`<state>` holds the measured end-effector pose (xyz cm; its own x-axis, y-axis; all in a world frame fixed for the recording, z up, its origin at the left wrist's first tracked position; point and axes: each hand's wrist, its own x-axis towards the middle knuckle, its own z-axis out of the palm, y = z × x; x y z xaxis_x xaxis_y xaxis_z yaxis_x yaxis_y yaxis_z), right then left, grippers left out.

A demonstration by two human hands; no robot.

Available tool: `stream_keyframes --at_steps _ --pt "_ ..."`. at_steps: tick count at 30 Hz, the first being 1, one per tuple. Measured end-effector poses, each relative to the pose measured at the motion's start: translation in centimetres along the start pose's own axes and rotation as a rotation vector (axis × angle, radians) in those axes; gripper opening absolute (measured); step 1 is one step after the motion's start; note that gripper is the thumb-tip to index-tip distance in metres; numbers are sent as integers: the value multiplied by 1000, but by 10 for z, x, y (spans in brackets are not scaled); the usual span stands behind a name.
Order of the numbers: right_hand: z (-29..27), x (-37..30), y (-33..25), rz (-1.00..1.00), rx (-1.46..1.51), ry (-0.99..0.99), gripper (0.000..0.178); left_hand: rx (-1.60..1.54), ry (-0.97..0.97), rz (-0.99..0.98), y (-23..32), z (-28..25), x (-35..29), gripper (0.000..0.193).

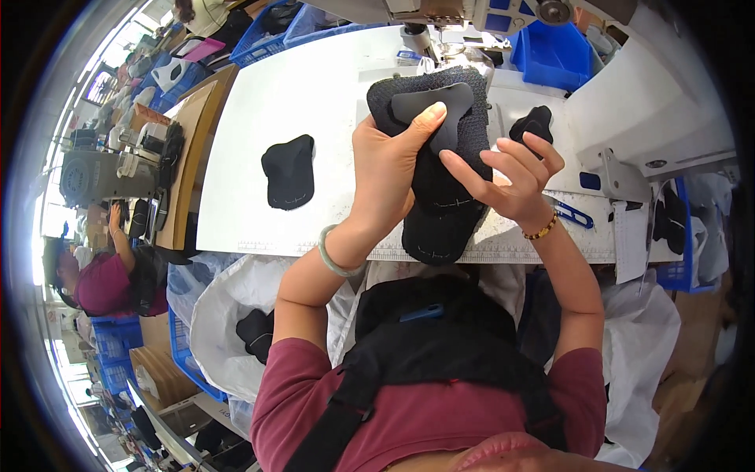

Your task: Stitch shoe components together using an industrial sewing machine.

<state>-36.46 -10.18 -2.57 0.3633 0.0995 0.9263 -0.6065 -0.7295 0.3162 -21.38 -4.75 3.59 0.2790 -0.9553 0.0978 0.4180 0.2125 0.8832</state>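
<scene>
One smooth dark-grey T-shaped plate (pixel 458 97), pinched by the left grip (pixel 389 165), thumb uppermost, against a broad black textured fabric pad (pixel 475 130), over the white table (pixel 236 181) between far and near edges. Right grip (pixel 517 179), loosely spread, beside it, contact impossible to tell; smaller white-marked black pad (pixel 289 173) toward the table's left edge.

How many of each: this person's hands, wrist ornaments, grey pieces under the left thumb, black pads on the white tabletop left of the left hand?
Hands: 2 (left hand, right hand)
Wrist ornaments: 2 (pale green bangle, beaded bracelet)
Grey piece: 1
Black pad: 1
Total: 6
</scene>
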Motion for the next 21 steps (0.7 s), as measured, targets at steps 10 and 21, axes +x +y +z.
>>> stream_keyframes --at_steps 10,21 --pt "5 30 10 -97 155 -92 36 -122 160 2 1 -10 1 14" --pt "26 40 34 261 340 -159 43 -76 -5 -33 11 2 60 8"
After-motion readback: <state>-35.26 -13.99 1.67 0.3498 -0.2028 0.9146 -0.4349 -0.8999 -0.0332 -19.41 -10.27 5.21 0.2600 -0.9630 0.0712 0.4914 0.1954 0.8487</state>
